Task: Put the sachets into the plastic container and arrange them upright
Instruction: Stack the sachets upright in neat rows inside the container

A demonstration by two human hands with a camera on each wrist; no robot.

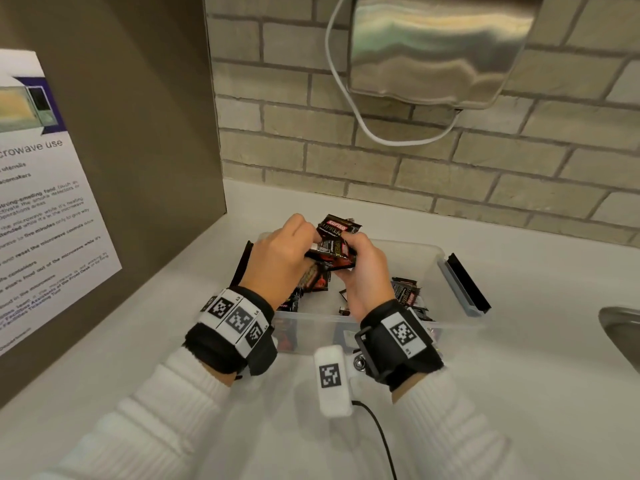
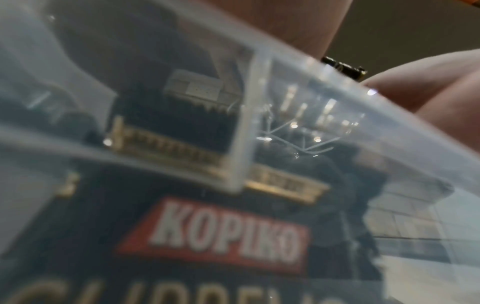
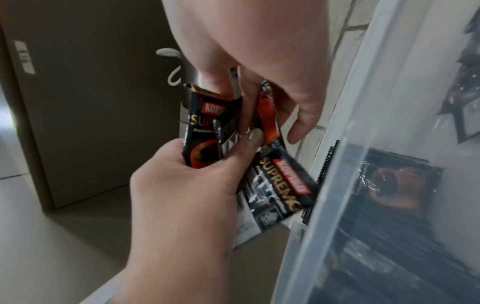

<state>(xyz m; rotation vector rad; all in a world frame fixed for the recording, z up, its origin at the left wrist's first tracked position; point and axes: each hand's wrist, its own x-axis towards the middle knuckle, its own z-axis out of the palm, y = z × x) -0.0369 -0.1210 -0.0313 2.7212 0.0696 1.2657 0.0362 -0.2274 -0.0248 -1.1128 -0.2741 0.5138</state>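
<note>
Item 1: plastic container [image 1: 446,271], clear, open top, on white bench [image 1: 519,393] near back edge, just in front of brick wall [image 1: 450,168]. Black clip handle [image 1: 467,284] on its right end, another at left end, mostly hidden by wrist

Item 2: loose sachets [image 1: 407,294], black w/ red Kopiko label, lying jumbled inside container, some flat, some leaning; none clearly upright. One pressed against near wall, label readable thru the plastic in left wrist view [image 2: 228,232]

Item 3: bunch of sachets [image 1: 334,242], same type, held above container's left-centre by both hands together

L hand [image 1: 280,256]: fingers curled round the bunch from the left, knuckles up
R hand [image 1: 363,271]: thumb + fingers pinching the bunch from the right; right wrist view shows thumb [image 3: 244,144] lying over a sachet face, at least three sachets fanned in the grip

Both wrists: black bands w/ square marker tags, white ribbed sleeves

Other: steel wall dispenser [image 1: 440,46] above w/ white cable loop; printed microwave notice [image 1: 45,209] on brown panel at bench's left end; sink rim [image 1: 623,330] at right edge
</note>
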